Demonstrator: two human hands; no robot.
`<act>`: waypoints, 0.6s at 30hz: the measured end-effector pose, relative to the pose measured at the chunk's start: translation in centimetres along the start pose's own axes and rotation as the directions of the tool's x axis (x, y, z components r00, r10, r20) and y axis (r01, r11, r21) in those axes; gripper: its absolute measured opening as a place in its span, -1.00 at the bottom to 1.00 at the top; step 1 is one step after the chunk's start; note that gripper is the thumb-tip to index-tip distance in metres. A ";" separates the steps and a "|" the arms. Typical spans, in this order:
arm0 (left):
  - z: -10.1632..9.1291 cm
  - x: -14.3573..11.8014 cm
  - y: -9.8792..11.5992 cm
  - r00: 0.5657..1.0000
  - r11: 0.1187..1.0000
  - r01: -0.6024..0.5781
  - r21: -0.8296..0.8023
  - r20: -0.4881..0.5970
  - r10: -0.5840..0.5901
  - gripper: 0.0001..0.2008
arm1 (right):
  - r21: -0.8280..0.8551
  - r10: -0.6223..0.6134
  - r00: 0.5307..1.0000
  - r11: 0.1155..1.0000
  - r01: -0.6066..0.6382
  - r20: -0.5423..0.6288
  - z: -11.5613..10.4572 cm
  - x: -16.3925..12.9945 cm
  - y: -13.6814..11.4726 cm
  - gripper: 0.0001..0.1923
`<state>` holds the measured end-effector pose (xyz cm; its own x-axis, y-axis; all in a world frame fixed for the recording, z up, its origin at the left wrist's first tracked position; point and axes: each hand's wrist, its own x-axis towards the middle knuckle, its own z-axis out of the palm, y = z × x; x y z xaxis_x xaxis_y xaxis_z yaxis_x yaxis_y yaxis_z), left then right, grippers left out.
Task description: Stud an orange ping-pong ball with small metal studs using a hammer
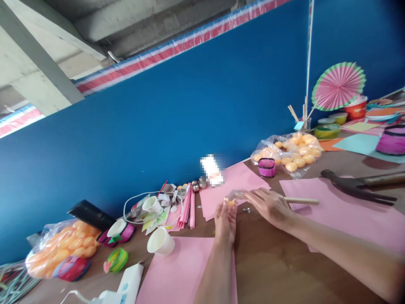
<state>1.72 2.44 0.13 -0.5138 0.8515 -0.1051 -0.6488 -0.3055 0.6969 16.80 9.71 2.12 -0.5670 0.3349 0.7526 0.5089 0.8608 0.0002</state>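
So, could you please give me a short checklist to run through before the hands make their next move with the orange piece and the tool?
1. Left hand has a grip on the small orange piece: ok, it is pinched at the fingertips.
2. Right hand holds the wooden-handled tool: ok, the handle sticks out to the right of the hand.
3. Tool tip meets the orange piece: cannot tell, the spot is blurred.
4. Hammer lies apart from both hands: ok.
5. Paper cup stands clear of the left forearm: ok, it lies on its side to the left.
6. Small screw on the table near the right hand: not ok, it lies loose close by.
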 end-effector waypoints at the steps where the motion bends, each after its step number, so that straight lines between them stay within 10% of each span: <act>1: 0.0 0.0 0.0 1.000 1.000 -0.001 -0.003 -0.005 0.001 -0.86 | 0.005 0.005 1.000 1.000 -0.005 -0.008 0.1 0.0 0.0 -0.62; 18: 0.1 -0.1 0.0 0.999 0.999 0.038 -0.018 -0.023 -0.038 -0.84 | -0.158 0.373 0.916 0.923 -0.351 0.147 0.7 0.3 4.3 -0.71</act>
<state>1.84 2.45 0.22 -0.5017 0.8523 -0.1479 -0.6774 -0.2807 0.6799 18.35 13.81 1.84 -0.4248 0.6842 0.5928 0.7707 0.6168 -0.1597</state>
